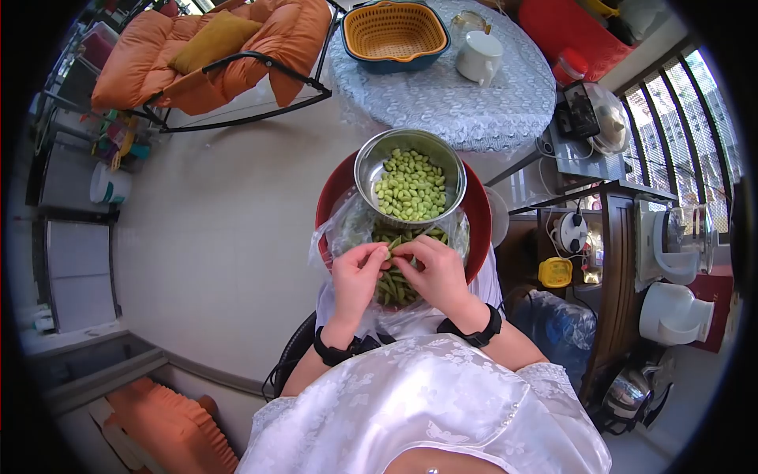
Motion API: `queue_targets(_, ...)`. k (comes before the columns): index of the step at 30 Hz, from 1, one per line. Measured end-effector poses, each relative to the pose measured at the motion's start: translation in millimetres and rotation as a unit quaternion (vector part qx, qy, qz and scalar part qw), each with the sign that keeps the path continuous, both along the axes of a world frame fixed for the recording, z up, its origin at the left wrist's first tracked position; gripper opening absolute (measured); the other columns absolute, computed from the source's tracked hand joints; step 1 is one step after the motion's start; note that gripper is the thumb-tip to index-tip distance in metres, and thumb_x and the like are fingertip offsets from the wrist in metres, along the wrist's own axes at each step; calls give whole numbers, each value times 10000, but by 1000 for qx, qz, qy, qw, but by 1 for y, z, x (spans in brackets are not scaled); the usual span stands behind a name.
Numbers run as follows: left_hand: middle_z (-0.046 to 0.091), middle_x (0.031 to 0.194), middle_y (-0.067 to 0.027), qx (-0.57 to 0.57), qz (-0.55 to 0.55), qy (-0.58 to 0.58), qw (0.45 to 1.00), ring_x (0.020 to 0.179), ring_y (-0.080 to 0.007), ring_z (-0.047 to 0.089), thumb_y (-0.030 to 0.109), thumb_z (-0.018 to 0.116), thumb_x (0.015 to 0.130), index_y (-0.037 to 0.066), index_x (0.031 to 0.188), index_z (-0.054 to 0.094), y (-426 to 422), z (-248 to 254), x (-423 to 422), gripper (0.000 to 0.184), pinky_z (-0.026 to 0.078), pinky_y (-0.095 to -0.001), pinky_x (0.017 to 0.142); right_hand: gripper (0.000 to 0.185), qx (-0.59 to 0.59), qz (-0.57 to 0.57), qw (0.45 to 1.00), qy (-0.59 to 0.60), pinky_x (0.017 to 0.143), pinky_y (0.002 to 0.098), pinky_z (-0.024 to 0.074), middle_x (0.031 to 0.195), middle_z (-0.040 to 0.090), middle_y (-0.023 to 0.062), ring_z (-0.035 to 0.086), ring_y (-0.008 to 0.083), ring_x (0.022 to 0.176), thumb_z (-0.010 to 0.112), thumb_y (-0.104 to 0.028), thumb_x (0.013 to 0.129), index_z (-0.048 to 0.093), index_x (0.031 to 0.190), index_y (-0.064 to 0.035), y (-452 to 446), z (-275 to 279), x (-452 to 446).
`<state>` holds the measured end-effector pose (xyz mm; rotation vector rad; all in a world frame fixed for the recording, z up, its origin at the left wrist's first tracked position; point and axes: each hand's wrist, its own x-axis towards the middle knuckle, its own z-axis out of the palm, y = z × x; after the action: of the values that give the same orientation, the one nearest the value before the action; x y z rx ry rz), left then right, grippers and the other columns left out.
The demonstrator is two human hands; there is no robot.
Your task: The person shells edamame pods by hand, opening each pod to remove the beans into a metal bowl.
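Note:
My left hand [357,272] and my right hand [432,267] meet over a pile of green bean pods [395,289]. Fingers of both hands are pinched on one green pod [388,254], mostly covered by the fingertips. The pile lies in a clear plastic bag [353,225] inside a red basin [478,207]. Just beyond my hands, a steel bowl [369,162] rests at the basin's far side. Many shelled green beans [410,186] lie in that bowl. Black bands circle both of my wrists.
Past the bowl, a round table [497,110] with a lace cloth carries an orange basket [395,33] in a blue one and a white mug [479,57]. An orange cushioned chair [284,35] stands at far left. A wooden cabinet [616,261] is on the right.

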<state>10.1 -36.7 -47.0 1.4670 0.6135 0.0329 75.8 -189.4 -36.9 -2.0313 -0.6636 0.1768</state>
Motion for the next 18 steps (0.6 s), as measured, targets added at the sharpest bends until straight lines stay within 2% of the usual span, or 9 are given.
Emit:
queue_targets(8, 737, 909, -37, -17, -23, 18, 999, 762, -107, 693, 198, 653, 993, -14, 1081, 738, 3, -4, 2, 244, 512, -230, 643, 146, -19, 11, 994, -109, 632, 396, 538, 803, 629, 47, 654, 268, 752, 768, -148, 798, 717, 926, -100, -1, -2, 2)
queue_targets(12, 732, 869, -19, -24, -20, 2, 1000, 714, -76, 671, 191, 648, 996, -4, 1069, 743, 3, -12, 1, 229, 511, -215, 596, 153, -19, 22, 995, -94, 627, 400, 538, 789, 622, 50, 655, 272, 750, 779, -159, 783, 707, 903, -96, -1, -2, 3)
queue_targets(15, 737, 903, -31, -28, -22, 16, 999, 732, -72, 651, 190, 633, 1004, -1, 1086, 738, 4, -7, -1, 232, 505, -214, 613, 157, -18, 48, 995, -81, 594, 370, 532, 790, 627, 46, 652, 247, 696, 788, -160, 780, 697, 888, -91, -3, 0, 3)
queue_targets(17, 735, 900, -26, -7, -13, 18, 1000, 731, -71, 650, 179, 628, 1006, 2, 1098, 730, 5, -7, -3, 225, 502, -212, 611, 161, 55, 14, 998, -6, 553, 310, 504, 802, 641, 36, 622, 185, 619, 794, -118, 779, 679, 884, -76, -5, 10, 4)
queue_targets(18, 734, 897, -21, 14, -7, 21, 1000, 730, -69, 649, 169, 622, 1008, 5, 1111, 722, 6, -8, -5, 218, 499, -210, 609, 161, 55, 16, 998, -6, 553, 310, 504, 802, 641, 36, 622, 185, 619, 794, -118, 779, 679, 884, -76, -6, 14, 8)
